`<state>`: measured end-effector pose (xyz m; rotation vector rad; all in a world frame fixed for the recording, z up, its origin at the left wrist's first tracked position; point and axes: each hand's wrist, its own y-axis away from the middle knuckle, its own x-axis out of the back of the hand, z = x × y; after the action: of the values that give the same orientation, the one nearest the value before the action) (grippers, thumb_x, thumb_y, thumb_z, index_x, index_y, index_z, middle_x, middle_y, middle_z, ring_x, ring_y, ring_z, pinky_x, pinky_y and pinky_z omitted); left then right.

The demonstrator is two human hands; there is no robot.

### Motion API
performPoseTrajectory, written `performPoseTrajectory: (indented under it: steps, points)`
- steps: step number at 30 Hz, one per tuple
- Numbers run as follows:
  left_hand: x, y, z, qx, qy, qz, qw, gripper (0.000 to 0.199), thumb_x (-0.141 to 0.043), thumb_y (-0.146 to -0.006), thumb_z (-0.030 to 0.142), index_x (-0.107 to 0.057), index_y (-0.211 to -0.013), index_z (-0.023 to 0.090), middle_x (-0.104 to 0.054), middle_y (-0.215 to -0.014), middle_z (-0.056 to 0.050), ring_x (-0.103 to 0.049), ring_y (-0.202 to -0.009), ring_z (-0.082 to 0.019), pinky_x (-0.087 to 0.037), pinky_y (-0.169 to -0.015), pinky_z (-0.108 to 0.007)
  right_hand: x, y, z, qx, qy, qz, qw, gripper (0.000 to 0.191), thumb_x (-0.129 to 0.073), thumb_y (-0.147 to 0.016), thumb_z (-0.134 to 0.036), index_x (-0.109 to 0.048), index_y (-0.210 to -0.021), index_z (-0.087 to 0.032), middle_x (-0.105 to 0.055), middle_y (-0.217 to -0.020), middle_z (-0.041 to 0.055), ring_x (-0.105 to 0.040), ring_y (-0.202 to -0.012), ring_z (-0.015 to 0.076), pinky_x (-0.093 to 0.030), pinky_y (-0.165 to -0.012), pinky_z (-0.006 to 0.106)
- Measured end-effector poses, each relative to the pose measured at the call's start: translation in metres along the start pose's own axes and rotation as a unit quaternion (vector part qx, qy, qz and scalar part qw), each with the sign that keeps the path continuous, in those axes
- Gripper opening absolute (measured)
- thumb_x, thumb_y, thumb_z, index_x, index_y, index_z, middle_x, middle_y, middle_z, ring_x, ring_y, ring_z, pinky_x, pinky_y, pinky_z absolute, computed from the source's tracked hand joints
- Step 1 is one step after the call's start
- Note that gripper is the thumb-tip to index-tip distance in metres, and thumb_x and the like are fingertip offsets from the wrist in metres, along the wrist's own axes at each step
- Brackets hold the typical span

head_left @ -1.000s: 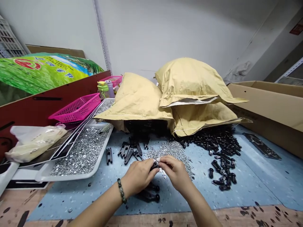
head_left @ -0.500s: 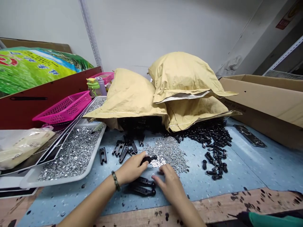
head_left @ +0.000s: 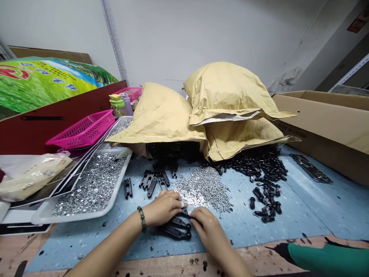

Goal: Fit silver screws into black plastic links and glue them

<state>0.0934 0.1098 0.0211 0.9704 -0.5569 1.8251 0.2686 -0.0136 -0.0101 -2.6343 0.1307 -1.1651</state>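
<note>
My left hand (head_left: 165,209), with a beaded bracelet at the wrist, is closed on a dark part whose end shows by the fingertips. My right hand (head_left: 208,230) meets it from the right, its thumb and fingers pinched at the end of that part. Below the left hand, black arm-shaped parts (head_left: 176,232) lie side by side on the blue mat (head_left: 150,248). Just beyond the hands is a pile of silver screws (head_left: 213,188) with small washers (head_left: 188,192) at its left. More black slotted parts (head_left: 150,181) lie behind the left hand.
A white tray of silver nuts (head_left: 89,184) is at the left, near a pink basket (head_left: 83,129). Paper sacks (head_left: 230,90) stand at the back. Small black parts (head_left: 265,173) are heaped at the right, beside a cardboard box (head_left: 325,119). A green sleeve (head_left: 325,258) shows at lower right.
My hands have come together at the black part, and the right fingers have closed on its end. The camera view has shifted slightly. The green sleeve reaches further into view.
</note>
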Motion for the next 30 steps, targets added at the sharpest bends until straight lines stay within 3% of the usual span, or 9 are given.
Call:
performPoseTrajectory:
  steps: [4,9,13,16,18,20,23,26,30]
  points:
    - [0.002,0.018,0.01,0.038,-0.011,0.031,0.999,0.015,-0.054,-0.088,0.023,-0.068,-0.093,0.026,-0.065,-0.089,-0.002,-0.056,-0.09,-0.022,-0.034,-0.084,-0.035,-0.005,-0.053,-0.016,-0.009,0.079,0.023,0.997,0.013,-0.047,-0.091,-0.019,-0.06,-0.088,-0.021,-0.061,-0.09,0.0056,-0.057,-0.087,0.0195,-0.047,-0.075,0.031]
    - [0.018,0.058,0.012,0.15,0.014,0.149,0.977,0.028,-0.036,-0.096,0.03,-0.061,-0.086,0.022,-0.062,-0.088,-0.005,-0.057,-0.085,-0.022,-0.042,-0.077,-0.033,-0.046,-0.114,-0.041,-0.004,0.113,0.015,0.993,0.018,-0.065,-0.077,-0.035,-0.06,-0.071,-0.019,-0.061,-0.078,0.0089,-0.057,-0.084,0.028,-0.045,-0.073,0.038]
    - [0.035,0.07,0.002,0.197,0.018,0.268,0.943,0.03,-0.038,-0.093,0.035,-0.053,-0.117,0.024,-0.058,-0.114,-0.009,-0.054,-0.106,-0.025,-0.042,-0.089,-0.037,-0.047,-0.11,-0.049,0.041,0.121,0.008,0.992,0.003,-0.061,-0.077,-0.02,-0.061,-0.081,-0.019,-0.062,-0.085,0.0083,-0.056,-0.085,0.0257,-0.045,-0.073,0.036]
    - [0.04,0.05,0.001,0.156,-0.001,0.224,0.962,0.038,-0.054,-0.083,0.034,-0.053,-0.121,0.025,-0.057,-0.122,-0.009,-0.05,-0.115,-0.029,-0.037,-0.097,-0.04,-0.025,-0.091,-0.043,0.108,0.114,-0.009,0.988,0.012,-0.057,-0.082,-0.018,-0.06,-0.092,-0.024,-0.062,-0.094,0.0043,-0.056,-0.09,0.0214,-0.044,-0.078,0.032]
    - [0.04,0.03,0.003,0.145,0.015,0.169,0.975,0.02,-0.056,-0.081,0.032,-0.064,-0.098,0.024,-0.067,-0.099,-0.007,-0.061,-0.096,-0.028,-0.043,-0.087,-0.038,-0.006,-0.084,-0.026,0.099,0.093,0.002,0.991,0.016,-0.058,-0.082,-0.022,-0.061,-0.098,-0.027,-0.063,-0.097,0.0017,-0.057,-0.091,0.0192,-0.045,-0.08,0.03]
    - [0.039,0.013,0.005,0.141,0.031,0.161,0.976,0.014,-0.051,-0.084,0.032,-0.063,-0.085,0.024,-0.067,-0.083,-0.005,-0.063,-0.08,-0.026,-0.045,-0.076,-0.034,0.018,-0.084,0.005,0.012,0.077,0.064,0.995,0.022,-0.056,-0.084,-0.026,-0.059,-0.106,-0.026,-0.063,-0.1,0.0034,-0.058,-0.089,0.0197,-0.046,-0.079,0.031]
    - [0.037,0.0,0.005,0.159,0.108,0.21,0.959,0.02,-0.044,-0.088,0.035,-0.058,-0.1,0.025,-0.065,-0.091,-0.005,-0.061,-0.084,-0.024,-0.045,-0.073,-0.031,0.059,-0.094,0.068,-0.148,0.113,0.18,0.966,0.024,-0.039,-0.09,-0.021,-0.058,-0.104,-0.016,-0.06,-0.098,0.012,-0.057,-0.089,0.0235,-0.044,-0.079,0.038]
    - [0.036,-0.001,0.007,0.188,0.201,0.209,0.938,0.026,-0.039,-0.089,0.04,-0.053,-0.105,0.024,-0.06,-0.077,-0.001,-0.059,-0.072,-0.021,-0.045,-0.065,-0.029,0.088,-0.108,0.116,-0.234,0.113,0.209,0.943,0.013,-0.051,-0.088,-0.02,-0.059,-0.094,-0.012,-0.06,-0.092,0.0101,-0.057,-0.087,0.0218,-0.044,-0.08,0.039]
    - [0.036,-0.001,0.015,0.144,0.159,0.234,0.948,0.017,-0.051,-0.083,0.035,-0.059,-0.088,0.021,-0.057,-0.092,-0.004,-0.054,-0.092,-0.023,-0.042,-0.085,-0.034,0.098,-0.114,0.121,-0.239,0.05,0.199,0.949,0.014,-0.058,-0.087,-0.026,-0.059,-0.096,-0.015,-0.06,-0.091,0.0039,-0.058,-0.084,0.0184,-0.046,-0.081,0.039]
